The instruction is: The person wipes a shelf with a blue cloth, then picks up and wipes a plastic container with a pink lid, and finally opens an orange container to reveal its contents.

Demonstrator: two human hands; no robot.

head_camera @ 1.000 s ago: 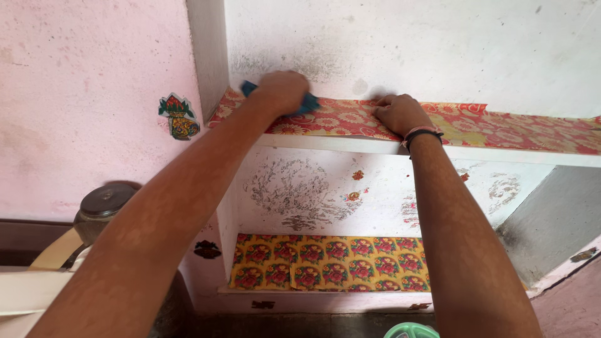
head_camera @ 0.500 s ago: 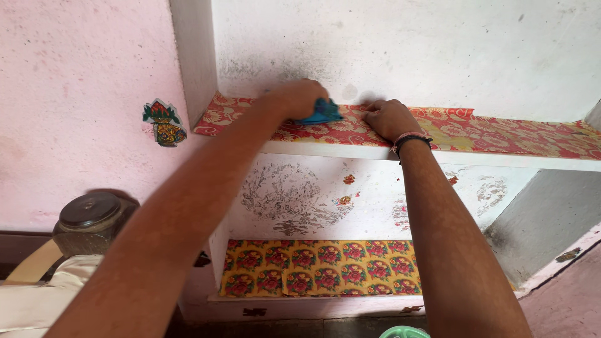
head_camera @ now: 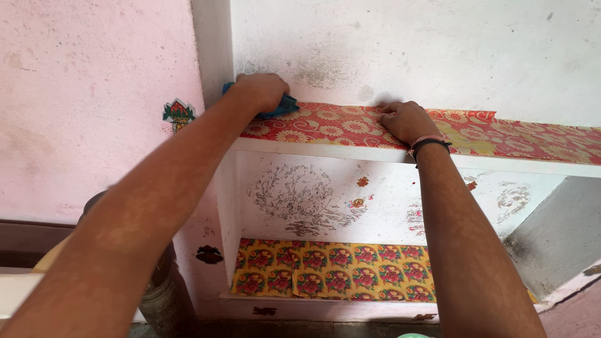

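A white wall niche (head_camera: 400, 56) fills the view, with a red flowered liner (head_camera: 513, 134) on its upper shelf and a yellow flowered liner (head_camera: 332, 269) on the lower shelf at six o'clock. The left hand (head_camera: 260, 91), at eleven o'clock, closes around a blue cloth (head_camera: 283, 105) in the liner's left corner. The right hand (head_camera: 407, 120), at one o'clock, presses flat on the red liner, holding nothing. A small sticker (head_camera: 178, 116) sits at nine o'clock.
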